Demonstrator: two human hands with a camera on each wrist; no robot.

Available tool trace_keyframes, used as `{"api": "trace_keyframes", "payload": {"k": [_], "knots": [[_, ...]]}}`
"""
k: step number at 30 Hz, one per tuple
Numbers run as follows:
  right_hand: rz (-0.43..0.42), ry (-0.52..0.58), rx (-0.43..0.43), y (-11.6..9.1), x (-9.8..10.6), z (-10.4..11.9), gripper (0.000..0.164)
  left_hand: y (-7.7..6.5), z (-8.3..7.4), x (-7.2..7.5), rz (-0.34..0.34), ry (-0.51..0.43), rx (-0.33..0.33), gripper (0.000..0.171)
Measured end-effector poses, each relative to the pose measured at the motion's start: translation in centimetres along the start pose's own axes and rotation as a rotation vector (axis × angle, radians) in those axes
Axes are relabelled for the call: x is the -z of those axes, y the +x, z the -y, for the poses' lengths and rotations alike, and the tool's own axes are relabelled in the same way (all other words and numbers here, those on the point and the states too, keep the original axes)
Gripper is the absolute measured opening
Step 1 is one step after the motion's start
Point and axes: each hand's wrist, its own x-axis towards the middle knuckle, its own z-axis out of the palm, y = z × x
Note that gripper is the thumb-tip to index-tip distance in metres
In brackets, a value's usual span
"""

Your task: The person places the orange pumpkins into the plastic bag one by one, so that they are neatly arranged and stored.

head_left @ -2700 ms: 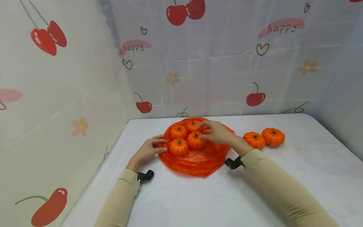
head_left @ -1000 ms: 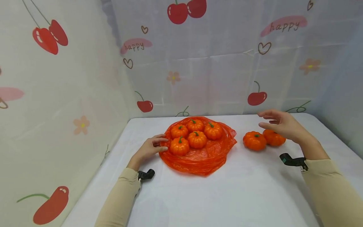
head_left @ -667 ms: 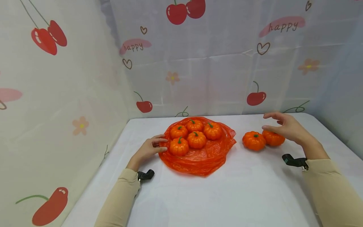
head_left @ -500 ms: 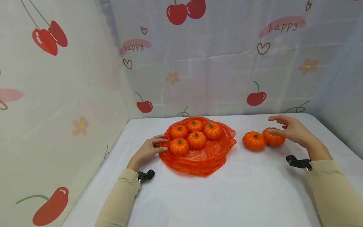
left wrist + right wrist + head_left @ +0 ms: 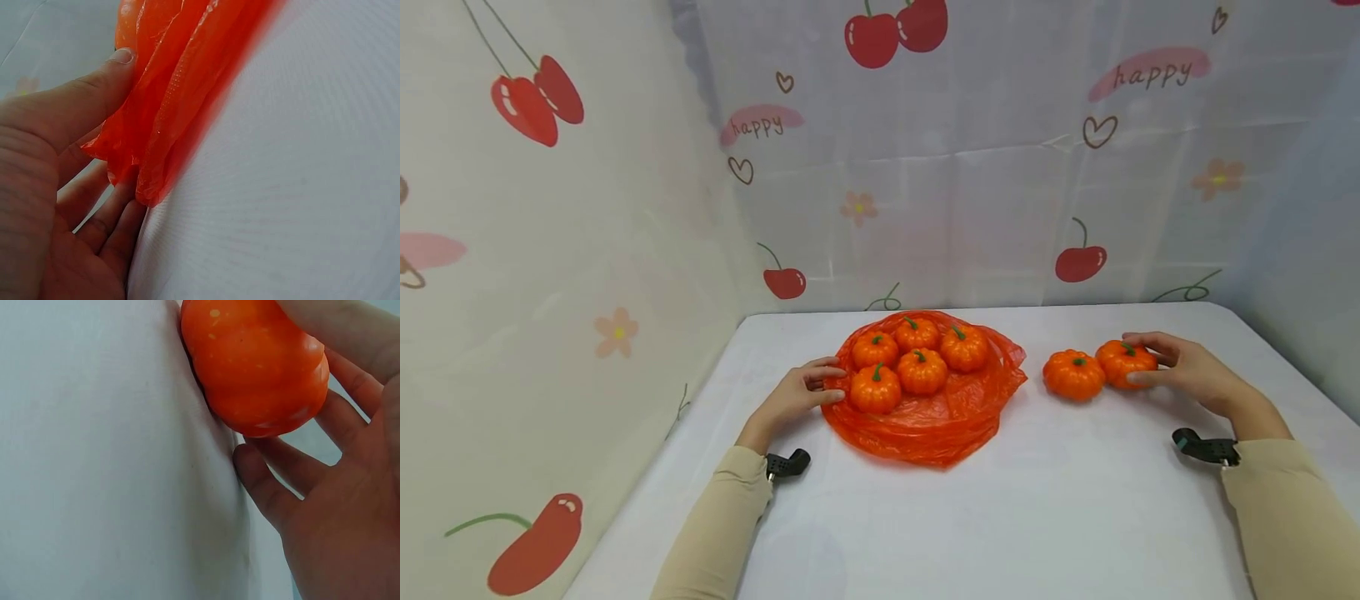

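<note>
My left hand (image 5: 796,394) holds the left edge of a thin red plastic bag (image 5: 940,417), thumb on one side and fingers on the other; the left wrist view shows the bag's crumpled edge (image 5: 156,144) between them. Several small orange pumpkins (image 5: 876,389) with green stems lie in the spread bag. On the right, my right hand (image 5: 1195,375) grips another small pumpkin (image 5: 1122,363) from its right side, thumb at the front and fingers behind. That pumpkin (image 5: 256,369) rests on the cloth in the right wrist view.
One more small pumpkin (image 5: 1073,375) stands just left of the gripped one, to the right of the bag. A white cloth covers the table (image 5: 970,525). Printed curtains (image 5: 955,208) rise along its back and sides.
My right hand has left a pumpkin in the bag, moved right, and come down around the far-right pumpkin on the table. My left hand has stayed at the bag's edge.
</note>
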Motion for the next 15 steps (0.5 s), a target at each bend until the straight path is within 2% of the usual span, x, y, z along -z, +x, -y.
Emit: {"api": "trace_keyframes", "payload": {"k": [8,15], "knots": [[-0.013,0.004,0.006,-0.05,-0.32,0.06,0.075,-0.09,0.12,-0.08,-0.01,-0.01,0.012,0.044],[-0.057,-0.043,-0.015,-0.36,0.56,0.51,0.076,-0.02,-0.29,-0.12,-0.008,0.015,0.015,0.044]]}}
